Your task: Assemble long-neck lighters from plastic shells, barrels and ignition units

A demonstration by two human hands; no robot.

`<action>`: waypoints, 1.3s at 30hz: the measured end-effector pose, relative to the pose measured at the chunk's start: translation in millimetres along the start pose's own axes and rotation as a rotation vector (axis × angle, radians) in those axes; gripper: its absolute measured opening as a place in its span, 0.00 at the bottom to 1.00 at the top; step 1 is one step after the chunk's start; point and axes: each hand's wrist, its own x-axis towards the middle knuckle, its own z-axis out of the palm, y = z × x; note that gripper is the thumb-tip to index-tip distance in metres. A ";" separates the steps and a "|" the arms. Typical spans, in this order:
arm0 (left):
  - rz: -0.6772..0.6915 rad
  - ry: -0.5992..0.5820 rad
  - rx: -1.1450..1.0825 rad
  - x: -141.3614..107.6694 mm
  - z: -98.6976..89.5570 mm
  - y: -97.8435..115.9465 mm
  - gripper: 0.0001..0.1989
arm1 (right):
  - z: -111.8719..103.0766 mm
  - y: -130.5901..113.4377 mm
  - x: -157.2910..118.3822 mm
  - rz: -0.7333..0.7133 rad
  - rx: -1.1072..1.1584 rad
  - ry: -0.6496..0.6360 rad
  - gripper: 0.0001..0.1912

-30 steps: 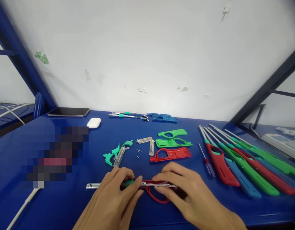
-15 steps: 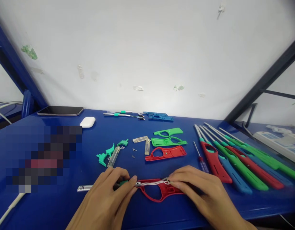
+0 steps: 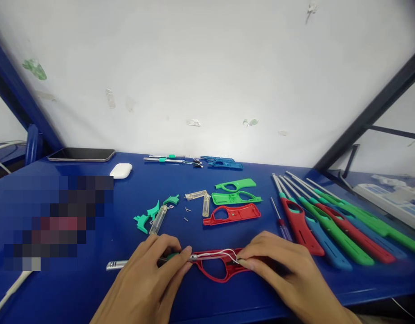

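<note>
My left hand (image 3: 148,274) is closed round a metal lighter tube (image 3: 116,265); its slotted tip sticks out to the left, and a bit of its green collar shows between the fingers. Under both hands lies a red lighter shell half (image 3: 212,276), inner side up. Thin white wire (image 3: 224,252) runs out of the tube and arches over the shell. With thumb and fingers my right hand (image 3: 281,270) pinches the wire's far end above the shell's handle part. Whatever else sits in that pinch is hidden by the fingers.
Beyond my hands lie another red shell half (image 3: 232,214), green shell halves (image 3: 237,198), clear fuel tanks (image 3: 158,219), teal triggers (image 3: 153,210) and small screws (image 3: 187,209). At right are a screwdriver (image 3: 284,229) and several whole lighters (image 3: 328,225). A phone (image 3: 82,154) lies back left.
The white wire has gone from nearly straight to a raised bow as my right fingers shifted its end slightly over the shell. My left hand keeps its grip on the tube.
</note>
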 end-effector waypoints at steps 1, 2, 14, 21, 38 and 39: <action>0.001 0.001 0.002 -0.1 0.3 -0.2 0.18 | 0.0 0.0 0.2 0.004 0.004 0.001 0.06; 0.002 0.001 0.006 -0.2 0.7 -0.4 0.18 | 0.1 0.0 0.3 0.009 0.007 0.003 0.05; -0.007 0.000 0.005 3.2 -1.4 2.1 0.20 | 0.5 1.1 -0.3 -0.048 -0.026 0.038 0.04; -0.027 -0.007 -0.018 0.9 0.0 1.0 0.19 | 0.0 0.1 0.0 -0.074 -0.037 0.042 0.05; 0.012 0.009 0.015 3.0 -2.3 3.6 0.20 | 1.9 1.7 1.8 -0.090 -0.091 0.023 0.04; 0.014 0.007 0.012 2.9 -2.3 3.8 0.20 | 2.1 2.0 1.7 -0.081 -0.082 0.017 0.05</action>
